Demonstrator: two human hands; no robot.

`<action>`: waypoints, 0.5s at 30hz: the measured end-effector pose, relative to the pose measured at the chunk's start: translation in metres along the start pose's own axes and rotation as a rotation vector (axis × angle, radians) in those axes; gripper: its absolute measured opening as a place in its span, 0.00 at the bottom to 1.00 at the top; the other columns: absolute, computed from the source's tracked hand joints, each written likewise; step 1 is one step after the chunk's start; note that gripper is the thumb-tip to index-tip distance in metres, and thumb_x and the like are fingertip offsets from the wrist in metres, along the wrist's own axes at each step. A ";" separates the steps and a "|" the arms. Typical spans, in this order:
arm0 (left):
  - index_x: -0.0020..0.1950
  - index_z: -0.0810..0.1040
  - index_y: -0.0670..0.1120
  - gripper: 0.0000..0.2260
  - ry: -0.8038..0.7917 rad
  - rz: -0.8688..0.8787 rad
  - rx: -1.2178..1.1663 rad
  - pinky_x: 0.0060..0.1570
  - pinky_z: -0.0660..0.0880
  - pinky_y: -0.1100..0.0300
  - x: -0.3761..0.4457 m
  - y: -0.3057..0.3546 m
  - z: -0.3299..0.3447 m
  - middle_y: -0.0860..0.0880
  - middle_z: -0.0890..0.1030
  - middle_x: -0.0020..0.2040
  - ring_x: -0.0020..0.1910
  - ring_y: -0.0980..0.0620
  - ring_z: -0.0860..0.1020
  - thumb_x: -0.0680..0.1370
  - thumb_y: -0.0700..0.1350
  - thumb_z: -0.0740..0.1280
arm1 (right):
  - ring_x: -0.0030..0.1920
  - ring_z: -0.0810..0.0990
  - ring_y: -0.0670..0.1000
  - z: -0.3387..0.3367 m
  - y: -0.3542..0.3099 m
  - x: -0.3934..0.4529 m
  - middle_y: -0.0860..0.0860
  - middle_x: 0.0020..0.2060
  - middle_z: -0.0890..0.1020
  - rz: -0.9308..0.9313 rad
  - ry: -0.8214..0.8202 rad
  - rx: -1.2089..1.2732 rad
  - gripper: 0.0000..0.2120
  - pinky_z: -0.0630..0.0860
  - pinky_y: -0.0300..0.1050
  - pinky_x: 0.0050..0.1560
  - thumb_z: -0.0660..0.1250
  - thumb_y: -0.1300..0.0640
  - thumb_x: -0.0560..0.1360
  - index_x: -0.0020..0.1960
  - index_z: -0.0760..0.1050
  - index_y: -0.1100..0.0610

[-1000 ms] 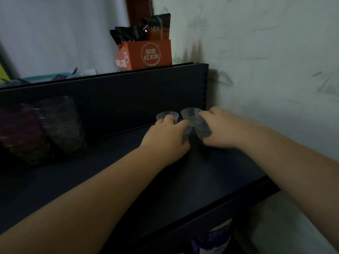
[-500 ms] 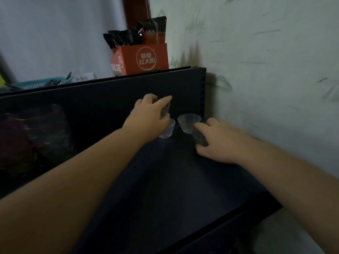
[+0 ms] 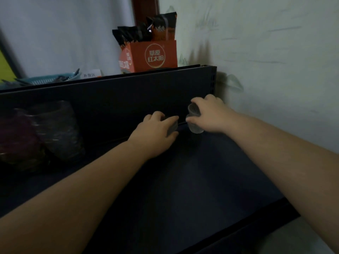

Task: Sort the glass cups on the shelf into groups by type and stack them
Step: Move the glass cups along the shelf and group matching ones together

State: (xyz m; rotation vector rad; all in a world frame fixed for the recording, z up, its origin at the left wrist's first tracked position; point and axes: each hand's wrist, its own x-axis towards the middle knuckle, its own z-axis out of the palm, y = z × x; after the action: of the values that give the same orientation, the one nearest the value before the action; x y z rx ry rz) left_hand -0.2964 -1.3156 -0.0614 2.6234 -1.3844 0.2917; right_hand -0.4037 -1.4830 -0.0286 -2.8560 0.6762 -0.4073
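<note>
Both hands nest small ribbed cups at the back right of the dark shelf.

The left hand (image 3: pixel 156 133) curls its fingers and thumb round a small clear ribbed glass cup (image 3: pixel 171 125), seemingly seating it on another hidden beneath, though I cannot tell how many it covers. The right hand (image 3: pixel 211 114) pinches a second small clear glass cup (image 3: pixel 194 111) tilted just above a third small clear cup (image 3: pixel 196 128) standing on the black metal shelf (image 3: pixel 201 180), probably so like nests into like. So three small cups show plainly. Far left, well apart, stand two tall dark ribbed glass stacks (image 3: pixel 56 129), their cup count unreadable. Above sits one orange cardboard box (image 3: pixel 152 56) of dark packets.
</note>
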 end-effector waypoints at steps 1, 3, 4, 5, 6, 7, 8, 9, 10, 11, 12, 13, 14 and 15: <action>0.75 0.55 0.65 0.27 0.001 -0.002 0.010 0.61 0.69 0.48 -0.004 -0.005 -0.001 0.48 0.61 0.73 0.69 0.45 0.63 0.77 0.63 0.59 | 0.69 0.65 0.66 0.004 -0.003 0.003 0.61 0.70 0.66 0.001 -0.015 -0.011 0.37 0.65 0.55 0.68 0.65 0.36 0.76 0.78 0.60 0.51; 0.75 0.54 0.64 0.27 -0.005 -0.020 0.021 0.61 0.69 0.47 -0.013 -0.016 -0.004 0.48 0.61 0.73 0.69 0.44 0.62 0.78 0.62 0.59 | 0.69 0.65 0.66 0.011 -0.006 0.009 0.61 0.70 0.66 0.012 -0.060 -0.035 0.36 0.65 0.55 0.68 0.64 0.36 0.76 0.78 0.60 0.51; 0.75 0.54 0.64 0.27 -0.004 -0.035 0.028 0.61 0.69 0.47 -0.018 -0.023 -0.006 0.48 0.61 0.73 0.69 0.44 0.63 0.78 0.62 0.59 | 0.69 0.64 0.66 0.014 -0.006 0.011 0.61 0.70 0.66 0.021 -0.086 -0.043 0.37 0.65 0.55 0.68 0.64 0.35 0.76 0.78 0.60 0.51; 0.75 0.54 0.63 0.27 0.001 -0.048 0.043 0.61 0.69 0.48 -0.023 -0.030 -0.008 0.47 0.62 0.73 0.69 0.44 0.63 0.78 0.62 0.59 | 0.70 0.64 0.66 0.017 -0.007 0.013 0.61 0.71 0.65 0.029 -0.105 -0.047 0.37 0.65 0.55 0.68 0.63 0.35 0.76 0.78 0.59 0.51; 0.76 0.54 0.63 0.27 0.008 -0.056 0.070 0.62 0.68 0.47 -0.028 -0.036 -0.010 0.47 0.62 0.73 0.69 0.44 0.64 0.78 0.61 0.58 | 0.70 0.64 0.66 0.020 -0.007 0.014 0.61 0.71 0.65 0.033 -0.116 -0.046 0.37 0.65 0.56 0.68 0.63 0.34 0.76 0.78 0.59 0.51; 0.76 0.54 0.61 0.27 0.013 -0.059 0.113 0.62 0.68 0.47 -0.032 -0.041 -0.013 0.46 0.64 0.73 0.69 0.44 0.64 0.79 0.61 0.58 | 0.70 0.63 0.66 0.022 -0.009 0.014 0.61 0.71 0.65 0.033 -0.122 -0.041 0.37 0.65 0.56 0.68 0.62 0.34 0.76 0.78 0.59 0.51; 0.77 0.54 0.60 0.28 0.018 -0.061 0.167 0.63 0.67 0.47 -0.036 -0.046 -0.016 0.46 0.65 0.72 0.68 0.44 0.65 0.79 0.61 0.58 | 0.70 0.64 0.66 0.025 -0.012 0.014 0.61 0.72 0.64 0.026 -0.127 -0.033 0.37 0.65 0.56 0.68 0.62 0.34 0.76 0.78 0.59 0.51; 0.77 0.55 0.59 0.28 0.022 -0.069 0.216 0.64 0.66 0.46 -0.040 -0.051 -0.020 0.45 0.66 0.72 0.68 0.43 0.66 0.79 0.60 0.59 | 0.70 0.64 0.65 0.026 -0.016 0.013 0.60 0.72 0.64 0.011 -0.133 -0.026 0.37 0.66 0.56 0.68 0.63 0.34 0.76 0.78 0.59 0.51; 0.77 0.55 0.57 0.28 0.027 -0.082 0.249 0.65 0.65 0.46 -0.044 -0.055 -0.022 0.45 0.67 0.72 0.68 0.43 0.67 0.79 0.59 0.59 | 0.70 0.64 0.64 0.028 -0.021 0.012 0.60 0.72 0.63 -0.009 -0.143 -0.019 0.37 0.67 0.56 0.68 0.64 0.35 0.76 0.78 0.59 0.50; 0.77 0.56 0.56 0.27 0.028 -0.100 0.268 0.65 0.65 0.46 -0.048 -0.059 -0.024 0.44 0.68 0.71 0.68 0.42 0.67 0.79 0.58 0.59 | 0.70 0.65 0.63 0.030 -0.027 0.011 0.59 0.72 0.63 -0.033 -0.151 -0.015 0.37 0.69 0.56 0.67 0.65 0.36 0.76 0.79 0.58 0.49; 0.77 0.57 0.55 0.27 0.026 -0.119 0.277 0.65 0.65 0.46 -0.052 -0.064 -0.026 0.44 0.69 0.71 0.68 0.42 0.67 0.79 0.57 0.60 | 0.70 0.65 0.62 0.032 -0.034 0.010 0.58 0.71 0.63 -0.059 -0.157 -0.010 0.37 0.70 0.55 0.66 0.66 0.37 0.75 0.79 0.58 0.49; 0.76 0.58 0.55 0.26 0.023 -0.136 0.283 0.65 0.65 0.46 -0.056 -0.068 -0.027 0.43 0.69 0.71 0.68 0.42 0.68 0.79 0.56 0.60 | 0.69 0.66 0.62 0.034 -0.042 0.009 0.57 0.71 0.63 -0.087 -0.160 -0.006 0.37 0.71 0.55 0.65 0.66 0.37 0.75 0.79 0.58 0.48; 0.76 0.58 0.54 0.26 0.017 -0.154 0.290 0.65 0.66 0.46 -0.059 -0.073 -0.027 0.42 0.68 0.72 0.68 0.42 0.68 0.79 0.55 0.60 | 0.69 0.67 0.61 0.036 -0.051 0.008 0.57 0.71 0.64 -0.116 -0.164 -0.001 0.37 0.71 0.55 0.64 0.66 0.38 0.75 0.79 0.58 0.48; 0.76 0.58 0.53 0.26 0.008 -0.174 0.294 0.65 0.66 0.46 -0.061 -0.079 -0.026 0.41 0.66 0.73 0.69 0.41 0.67 0.79 0.54 0.61 | 0.68 0.68 0.60 0.039 -0.060 0.008 0.56 0.71 0.64 -0.143 -0.170 0.002 0.37 0.72 0.55 0.64 0.66 0.38 0.75 0.78 0.58 0.48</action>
State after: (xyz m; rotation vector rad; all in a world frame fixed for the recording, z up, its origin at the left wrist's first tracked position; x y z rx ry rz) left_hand -0.2677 -1.2169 -0.0554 2.9506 -1.1780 0.5172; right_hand -0.3603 -1.4298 -0.0494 -2.9037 0.4425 -0.1806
